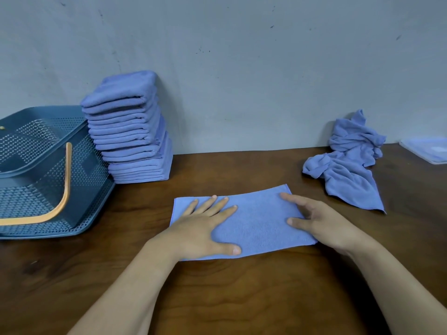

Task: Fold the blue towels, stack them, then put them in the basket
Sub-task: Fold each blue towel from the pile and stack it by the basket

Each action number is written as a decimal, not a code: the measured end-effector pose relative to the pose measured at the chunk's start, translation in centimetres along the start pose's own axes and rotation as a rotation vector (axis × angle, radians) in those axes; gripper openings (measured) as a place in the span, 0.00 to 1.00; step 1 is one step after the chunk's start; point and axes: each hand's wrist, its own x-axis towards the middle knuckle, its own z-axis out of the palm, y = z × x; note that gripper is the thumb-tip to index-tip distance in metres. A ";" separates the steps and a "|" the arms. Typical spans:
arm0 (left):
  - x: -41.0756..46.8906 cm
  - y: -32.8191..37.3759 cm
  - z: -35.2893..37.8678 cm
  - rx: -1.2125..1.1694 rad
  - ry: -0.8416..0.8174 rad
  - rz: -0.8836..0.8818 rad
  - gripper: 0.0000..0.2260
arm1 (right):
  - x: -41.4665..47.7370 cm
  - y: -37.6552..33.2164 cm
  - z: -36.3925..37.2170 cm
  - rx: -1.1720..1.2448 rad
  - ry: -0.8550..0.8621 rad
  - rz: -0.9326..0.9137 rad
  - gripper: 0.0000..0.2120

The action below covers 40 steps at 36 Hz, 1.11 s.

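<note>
Centre: one folded towel (256, 223) flat on the table (242, 298) | left hand (205, 228) and right hand (319, 221) press it, fingers straight, gripping nothing | upper left: one stack (130, 131) of folded towels, just beside one basket (92, 180) | right: one crumpled heap (348, 165) of towels

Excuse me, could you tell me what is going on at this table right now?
A person is folding blue towels. The left grip and right grip, both bare hands, press flat on a towel folded into a rectangle in the middle of the wooden table. A tall stack of folded towels stands by the wall beside the blue basket, in which no towels show. A crumpled heap of unfolded towels waits at the far right.
</note>
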 end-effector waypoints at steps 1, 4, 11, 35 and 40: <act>0.1 0.1 0.0 -0.002 0.001 0.001 0.46 | 0.0 0.0 -0.1 0.001 0.002 0.003 0.29; 0.3 0.7 0.3 0.018 0.014 -0.002 0.46 | -0.1 -0.2 -0.1 0.032 -0.005 0.003 0.29; 1.2 4.6 1.8 0.042 0.083 -0.025 0.47 | -0.4 -3.5 -1.3 -0.015 0.081 -0.082 0.26; -4.9 -5.9 0.3 -0.441 0.629 -0.377 0.18 | 1.6 -15.7 15.5 -0.800 -0.146 -0.004 0.39; -4.7 -6.1 0.5 -0.468 0.639 -0.378 0.19 | 2.4 -15.9 18.0 -0.829 -0.163 0.093 0.31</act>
